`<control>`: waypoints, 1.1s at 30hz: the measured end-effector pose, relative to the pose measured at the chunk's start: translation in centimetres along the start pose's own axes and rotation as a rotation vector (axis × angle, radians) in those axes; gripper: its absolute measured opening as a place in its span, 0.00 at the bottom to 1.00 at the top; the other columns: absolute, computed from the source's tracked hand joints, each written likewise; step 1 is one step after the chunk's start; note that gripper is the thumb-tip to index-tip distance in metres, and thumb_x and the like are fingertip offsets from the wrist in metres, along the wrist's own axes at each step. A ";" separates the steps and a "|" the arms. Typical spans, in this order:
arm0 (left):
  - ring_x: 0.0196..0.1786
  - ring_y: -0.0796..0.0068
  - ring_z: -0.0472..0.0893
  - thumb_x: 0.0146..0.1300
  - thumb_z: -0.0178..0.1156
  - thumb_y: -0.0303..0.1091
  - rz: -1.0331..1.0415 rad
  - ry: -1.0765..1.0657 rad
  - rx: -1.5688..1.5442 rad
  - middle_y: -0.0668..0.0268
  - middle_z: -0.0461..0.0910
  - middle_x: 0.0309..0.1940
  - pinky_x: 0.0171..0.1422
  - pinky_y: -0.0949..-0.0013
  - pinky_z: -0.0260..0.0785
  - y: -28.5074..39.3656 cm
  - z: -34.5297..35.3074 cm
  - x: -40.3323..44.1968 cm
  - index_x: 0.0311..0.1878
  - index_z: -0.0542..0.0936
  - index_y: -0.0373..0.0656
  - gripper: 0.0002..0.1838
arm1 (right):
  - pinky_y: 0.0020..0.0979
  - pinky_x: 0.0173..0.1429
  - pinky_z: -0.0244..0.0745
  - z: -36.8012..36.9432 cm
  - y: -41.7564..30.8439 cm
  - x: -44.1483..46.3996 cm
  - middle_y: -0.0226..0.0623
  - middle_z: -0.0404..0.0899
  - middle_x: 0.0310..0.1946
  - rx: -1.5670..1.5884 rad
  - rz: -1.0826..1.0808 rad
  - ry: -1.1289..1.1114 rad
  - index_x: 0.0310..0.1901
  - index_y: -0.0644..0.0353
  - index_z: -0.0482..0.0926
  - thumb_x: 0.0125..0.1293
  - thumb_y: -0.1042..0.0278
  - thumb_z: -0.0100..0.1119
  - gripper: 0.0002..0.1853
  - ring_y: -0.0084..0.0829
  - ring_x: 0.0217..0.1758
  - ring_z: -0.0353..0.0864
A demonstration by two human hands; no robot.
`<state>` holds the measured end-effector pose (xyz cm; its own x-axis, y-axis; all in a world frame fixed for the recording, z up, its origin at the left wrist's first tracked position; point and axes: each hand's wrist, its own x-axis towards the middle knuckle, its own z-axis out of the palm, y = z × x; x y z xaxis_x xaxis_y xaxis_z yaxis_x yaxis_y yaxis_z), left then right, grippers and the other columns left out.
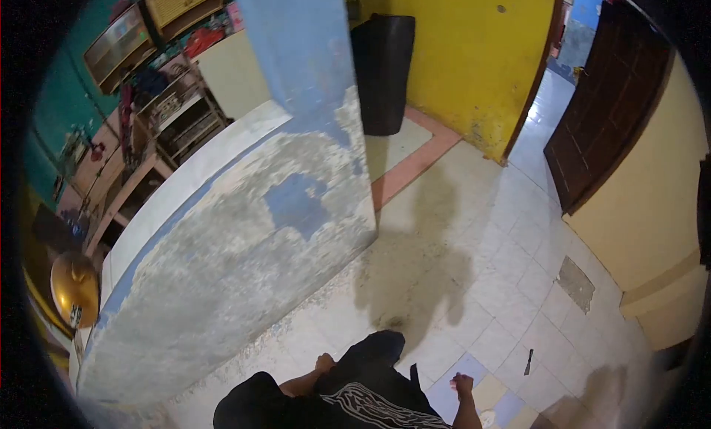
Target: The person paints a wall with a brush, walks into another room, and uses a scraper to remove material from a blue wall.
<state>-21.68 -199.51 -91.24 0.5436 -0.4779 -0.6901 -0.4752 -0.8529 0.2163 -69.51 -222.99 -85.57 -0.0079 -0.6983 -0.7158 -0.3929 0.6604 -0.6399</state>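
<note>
My left hand (324, 362) is at the lower middle, against my black clothing (363, 370). Its fingers look curled in, and nothing shows in them. Off to the right, my right hand (462, 384) hangs above the floor tiles, its fingers loosely closed with no object visible. A small tool with a dark handle and a flared blade, like a scraper (529, 362), lies on the tiled floor (503, 318) to the right of that hand. Beside my left hand stands a low wall (200, 281) with peeling blue paint and bare grey plaster.
Crumbs of debris (281, 329) lie along the wall's foot. A gold helmet (74, 288) sits at the wall's left end. Ahead, a dark rolled or curved panel (382, 73) leans by a yellow wall (481, 51). A brown door (611, 95) stands ajar at the right.
</note>
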 end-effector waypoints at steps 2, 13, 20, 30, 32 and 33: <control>0.44 0.44 0.83 0.47 0.68 0.57 0.166 -0.047 0.050 0.46 0.83 0.37 0.48 0.53 0.78 3.4 -2.8 2.5 0.37 0.81 0.30 0.32 | 0.31 0.25 0.76 -1.6 -3.8 4.4 0.38 0.82 0.23 -0.020 -0.032 0.045 0.30 0.63 0.78 0.68 0.59 0.56 0.15 0.29 0.24 0.82; 0.39 0.57 0.84 0.52 0.58 0.44 0.411 0.046 0.536 0.54 0.84 0.31 0.45 0.60 0.78 34.4 -18.9 23.7 0.31 0.80 0.35 0.18 | 0.33 0.26 0.77 -6.4 -16.0 18.0 0.41 0.83 0.23 0.187 0.174 0.063 0.32 0.66 0.81 0.64 0.58 0.58 0.16 0.32 0.22 0.82; 0.41 0.54 0.83 0.49 0.63 0.42 0.643 -0.083 0.779 0.56 0.83 0.32 0.42 0.54 0.76 60.6 -26.3 33.7 0.38 0.82 0.48 0.14 | 0.42 0.32 0.73 -9.5 -17.0 25.8 0.46 0.81 0.23 -0.047 0.122 0.163 0.29 0.66 0.82 0.57 0.57 0.63 0.16 0.38 0.22 0.78; 0.37 0.50 0.82 0.60 0.52 0.60 0.791 0.107 0.718 0.54 0.84 0.28 0.42 0.49 0.73 78.9 -19.3 35.4 0.27 0.85 0.40 0.29 | 0.40 0.29 0.78 -23.9 -18.7 47.7 0.34 0.82 0.29 -0.138 0.180 -0.348 0.38 0.59 0.83 0.62 0.62 0.60 0.10 0.37 0.26 0.81; 0.35 0.50 0.82 0.59 0.53 0.59 0.647 0.122 0.638 0.54 0.82 0.26 0.40 0.48 0.72 80.6 -17.8 33.8 0.25 0.85 0.40 0.29 | 0.35 0.23 0.76 -30.9 -30.0 50.6 0.31 0.82 0.27 0.056 0.411 -0.103 0.41 0.59 0.82 0.63 0.64 0.58 0.10 0.28 0.26 0.82; 0.34 0.50 0.81 0.58 0.56 0.56 0.650 0.152 0.589 0.55 0.82 0.25 0.39 0.48 0.72 79.9 -16.1 34.5 0.26 0.85 0.40 0.26 | 0.40 0.28 0.75 -33.8 -34.4 51.3 0.36 0.83 0.27 0.327 0.238 -0.037 0.40 0.58 0.80 0.67 0.60 0.54 0.11 0.31 0.27 0.82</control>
<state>-29.73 -287.50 -86.71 0.1084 -0.8880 -0.4468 -0.9777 -0.1766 0.1139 -87.45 -290.86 -90.79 -0.0276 -0.5087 -0.8605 -0.0713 0.8596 -0.5059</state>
